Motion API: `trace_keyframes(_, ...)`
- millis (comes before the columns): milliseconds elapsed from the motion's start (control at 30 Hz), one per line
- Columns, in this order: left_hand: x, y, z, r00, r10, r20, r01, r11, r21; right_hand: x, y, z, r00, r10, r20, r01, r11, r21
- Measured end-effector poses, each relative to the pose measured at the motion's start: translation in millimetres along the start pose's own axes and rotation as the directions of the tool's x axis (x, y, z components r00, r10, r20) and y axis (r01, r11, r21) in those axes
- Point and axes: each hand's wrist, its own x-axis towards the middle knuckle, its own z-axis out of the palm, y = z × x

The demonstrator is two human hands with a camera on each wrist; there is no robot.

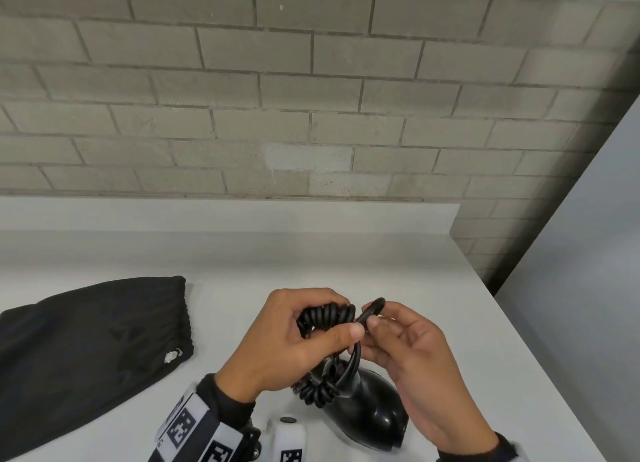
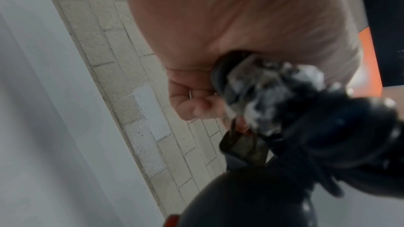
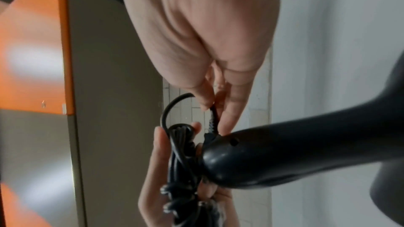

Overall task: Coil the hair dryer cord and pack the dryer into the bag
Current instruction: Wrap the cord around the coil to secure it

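1. Quick count: one black hair dryer (image 1: pixel 367 413), one black cord (image 1: pixel 327 314), one black bag (image 1: pixel 86 350), two hands.
2. The left hand (image 1: pixel 294 340) has its fingers curled round the bundled loops of cord, held up above the white table (image 1: pixel 433 288).
3. The right hand (image 1: pixel 412 350) pinches a free loop of the cord just beside that bundle, thumb and fingertips closed on it.
4. The dryer sits under both hands, near the table's front edge; whether it rests on the table I can't tell.
5. The bag lies flat on the table, off to the left, well apart from the dryer.
6. Only the right wrist view shows where the cord enters the dryer's handle end (image 3: pixel 210 137). The left wrist view is mostly blur. Only the head view shows the bag.
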Motion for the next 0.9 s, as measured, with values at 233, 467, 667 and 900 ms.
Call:
trace_keyframes(233, 3.0, 4.9, -0.3, 0.998, -0.052, 0.032, 0.054, 0.995, -0.083, -3.8, 2.3, 7.5, 0.994, 0.106, 0.023, -0.109, 0.979, 0.172)
trace_keyframes(467, 5.8, 3.7, -4.8, 0.975, -0.219, 0.034, 0.221, 0.958, -0.181, -12.0, 1.1, 18.9, 0.977, 0.155, 0.143, -0.182, 0.964, 0.195)
trace_keyframes(667, 3.7, 3.2, -2.6, 0.96, -0.273, -0.065, 0.259, 0.952, -0.163, -17.6, 1.2, 18.3, 0.986, 0.115, 0.117, -0.134, 0.977, 0.163)
trace_keyframes(900, 5.8, 11.5, 3.4, 0.95, -0.27, -0.155, 0.262, 0.962, -0.074, -37.4, 5.6, 25.8, 0.976, -0.159, 0.15, 0.2, 0.926, -0.321)
